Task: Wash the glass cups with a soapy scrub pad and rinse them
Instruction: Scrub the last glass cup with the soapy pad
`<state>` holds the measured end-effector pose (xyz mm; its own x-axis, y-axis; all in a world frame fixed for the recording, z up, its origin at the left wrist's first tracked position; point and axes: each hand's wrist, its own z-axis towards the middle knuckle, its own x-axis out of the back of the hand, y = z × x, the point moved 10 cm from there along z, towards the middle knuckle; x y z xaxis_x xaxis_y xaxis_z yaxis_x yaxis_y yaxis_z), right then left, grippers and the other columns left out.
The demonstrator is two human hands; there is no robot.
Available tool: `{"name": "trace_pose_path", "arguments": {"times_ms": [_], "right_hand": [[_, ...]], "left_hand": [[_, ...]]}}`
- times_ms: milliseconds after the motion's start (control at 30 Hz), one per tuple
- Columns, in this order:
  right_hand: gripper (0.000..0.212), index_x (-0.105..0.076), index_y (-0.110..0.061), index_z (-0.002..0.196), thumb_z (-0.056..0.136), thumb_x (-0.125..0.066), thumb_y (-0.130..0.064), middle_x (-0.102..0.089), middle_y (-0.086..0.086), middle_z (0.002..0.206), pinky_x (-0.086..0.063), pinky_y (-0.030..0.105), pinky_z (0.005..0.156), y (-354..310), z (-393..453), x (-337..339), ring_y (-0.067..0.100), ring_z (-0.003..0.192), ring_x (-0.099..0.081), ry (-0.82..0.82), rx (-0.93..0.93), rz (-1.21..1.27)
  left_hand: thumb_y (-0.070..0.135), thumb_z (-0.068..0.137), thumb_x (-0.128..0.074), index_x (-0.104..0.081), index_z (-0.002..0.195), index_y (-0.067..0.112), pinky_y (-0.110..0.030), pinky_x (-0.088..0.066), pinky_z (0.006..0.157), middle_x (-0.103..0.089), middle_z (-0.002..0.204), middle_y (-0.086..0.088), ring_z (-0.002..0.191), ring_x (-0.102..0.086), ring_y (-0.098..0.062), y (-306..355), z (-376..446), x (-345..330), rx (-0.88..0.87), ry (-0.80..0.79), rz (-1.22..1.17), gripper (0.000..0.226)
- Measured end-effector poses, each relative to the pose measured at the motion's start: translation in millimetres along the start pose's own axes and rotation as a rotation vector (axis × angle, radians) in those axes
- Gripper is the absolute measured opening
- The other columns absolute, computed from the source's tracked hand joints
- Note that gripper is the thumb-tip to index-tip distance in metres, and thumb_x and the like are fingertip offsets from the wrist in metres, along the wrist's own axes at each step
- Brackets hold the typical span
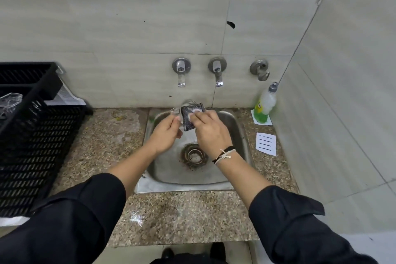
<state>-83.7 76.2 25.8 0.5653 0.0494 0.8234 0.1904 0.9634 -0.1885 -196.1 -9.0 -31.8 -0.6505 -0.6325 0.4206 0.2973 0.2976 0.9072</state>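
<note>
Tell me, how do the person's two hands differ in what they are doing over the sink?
The left hand holds a clear glass cup, while the right hand presses a dark scrub pad against it. The right wrist wears a black and white band; the left wrist is bare. The left hand shows its thumb side, the right hand its back. Both are above the sink, and both arms have dark sleeves pushed up.

black sleeves (70, 210) pushed up both forearms, plus black and white string bracelets (224, 155) on the right wrist, mid-frame.
</note>
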Motion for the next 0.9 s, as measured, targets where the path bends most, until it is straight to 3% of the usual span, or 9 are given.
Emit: {"name": "trace_pose_path", "arguments": {"times_ms": [100,267,467,567,633,667,800,833,900], "right_hand": [[0.031,-0.072,-0.010,0.107,0.084,-0.051,-0.005,-0.072,0.008,0.099,-0.056,0.040,0.079,-7.1,19.2,-13.0,0.031,0.088,-0.057,-0.100,-0.007,0.054],[0.024,-0.076,-0.013,0.091,0.076,-0.067,-0.029,-0.075,0.005,0.085,-0.056,0.040,0.086,31.4,26.2,-68.6,0.027,0.092,-0.071,-0.365,-0.810,0.871],[0.030,-0.072,-0.007,0.097,0.076,-0.052,0.000,-0.072,0.012,0.105,-0.051,0.036,0.088,-31.7,53.8,-26.7,0.036,0.102,-0.063,-0.227,0.129,0.265],[0.014,-0.068,-0.009,0.082,0.082,-0.058,-0.020,-0.071,0.014,0.083,-0.054,0.036,0.075,-2.0,56.8,-54.6,0.033,0.083,-0.067,-0.322,-0.418,0.542],[0.022,-0.066,-0.011,0.075,0.071,-0.065,-0.033,-0.069,0.012,0.081,-0.059,0.040,0.084,10.1,37.6,-85.9,0.032,0.088,-0.070,-0.396,-0.920,0.953],[0.020,-0.067,-0.011,0.075,0.069,-0.067,-0.031,-0.068,0.011,0.083,-0.059,0.039,0.087,9.1,34.7,-93.1,0.033,0.091,-0.071,-0.408,-0.972,1.021],[0.012,-0.069,-0.009,0.088,0.079,-0.062,-0.006,-0.071,0.012,0.090,-0.051,0.036,0.074,-40.8,60.4,-49.1,0.033,0.089,-0.065,-0.334,-0.058,0.317],[0.014,-0.067,-0.012,0.087,0.077,-0.060,-0.006,-0.070,0.011,0.090,-0.052,0.039,0.072,-49.2,59.1,-47.3,0.036,0.089,-0.064,-0.334,0.041,0.191],[0.010,-0.068,-0.017,0.086,0.080,-0.060,-0.018,-0.071,0.010,0.086,-0.053,0.038,0.070,-41.8,59.4,-56.0,0.034,0.083,-0.065,-0.342,-0.138,0.205]], "left_hand": [[0.031,0.108,-0.043,-0.053,0.076,0.018,-0.043,-0.050,0.080,-0.064,0.076,-0.010,0.071,-0.060,-0.017,10.5,-1.9,5.0,-0.071,-0.003,0.086,0.035],[0.041,0.098,-0.041,-0.055,0.078,0.023,-0.037,-0.051,0.073,-0.063,0.072,-0.003,0.073,-0.066,-0.025,10.1,-11.2,7.0,-0.051,0.002,0.069,0.030],[0.021,0.108,-0.046,-0.059,0.083,0.007,-0.033,-0.045,0.075,-0.066,0.074,-0.007,0.067,-0.059,-0.009,1.6,-5.6,30.4,0.012,0.031,-0.025,0.032],[0.019,0.109,-0.045,-0.059,0.082,0.013,-0.024,-0.045,0.071,-0.066,0.076,-0.006,0.070,-0.058,-0.014,6.3,-8.1,34.5,0.018,0.031,0.033,0.031],[0.017,0.109,-0.044,-0.059,0.083,0.012,-0.014,-0.041,0.064,-0.065,0.078,-0.007,0.066,-0.056,-0.009,9.4,-13.0,37.0,0.007,0.023,0.072,0.030],[0.018,0.109,-0.044,-0.058,0.083,0.013,-0.013,-0.041,0.064,-0.065,0.078,-0.007,0.066,-0.055,-0.006,7.8,-14.8,38.3,0.007,0.013,0.080,0.030],[0.027,0.108,-0.046,-0.059,0.085,0.013,-0.031,-0.046,0.073,-0.065,0.077,-0.005,0.070,-0.059,-0.012,-8.8,-17.8,47.3,0.060,-0.013,-0.061,0.030],[0.026,0.108,-0.047,-0.058,0.085,0.012,-0.031,-0.045,0.073,-0.064,0.076,-0.005,0.070,-0.059,-0.012,-11.4,-19.0,49.4,0.076,-0.001,-0.095,0.029],[0.021,0.108,-0.047,-0.057,0.082,0.013,-0.030,-0.044,0.071,-0.063,0.074,-0.004,0.069,-0.058,-0.013,-9.0,-21.6,52.3,0.064,0.020,-0.088,0.029]]}}
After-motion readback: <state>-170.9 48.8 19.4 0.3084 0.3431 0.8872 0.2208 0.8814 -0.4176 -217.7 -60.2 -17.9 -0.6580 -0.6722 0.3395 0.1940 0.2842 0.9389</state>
